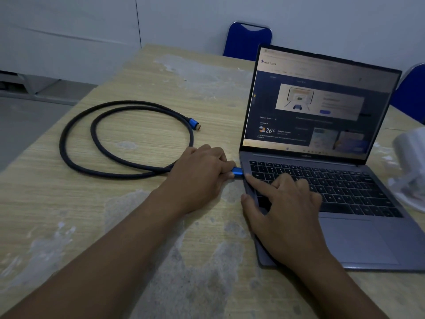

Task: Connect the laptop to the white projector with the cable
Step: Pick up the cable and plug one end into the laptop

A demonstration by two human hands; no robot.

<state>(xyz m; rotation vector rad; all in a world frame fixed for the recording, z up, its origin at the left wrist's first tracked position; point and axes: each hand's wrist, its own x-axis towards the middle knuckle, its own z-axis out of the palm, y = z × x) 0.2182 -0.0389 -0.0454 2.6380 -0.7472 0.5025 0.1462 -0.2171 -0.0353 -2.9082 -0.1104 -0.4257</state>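
An open grey laptop (358, 238) with a lit screen sits on the right half of the table. A black braided cable (76, 162) lies coiled to its left. My left hand (202, 169) grips the cable's near blue plug (238, 172), which touches the laptop's left edge; whether it is seated in a port is hidden. The other blue plug (194, 124) lies free on the table. My right hand (282, 210) rests on the laptop's left side, fingers spread over the keys, forefinger pointing at the plug. A white object (411, 166) at the right edge may be the projector; it is blurred.
The wooden table (92, 215) has worn pale patches. Two blue chairs stand behind it, one (247, 41) behind the laptop lid and another (411, 90) at the far right. Grey floor shows beyond the table's left edge.
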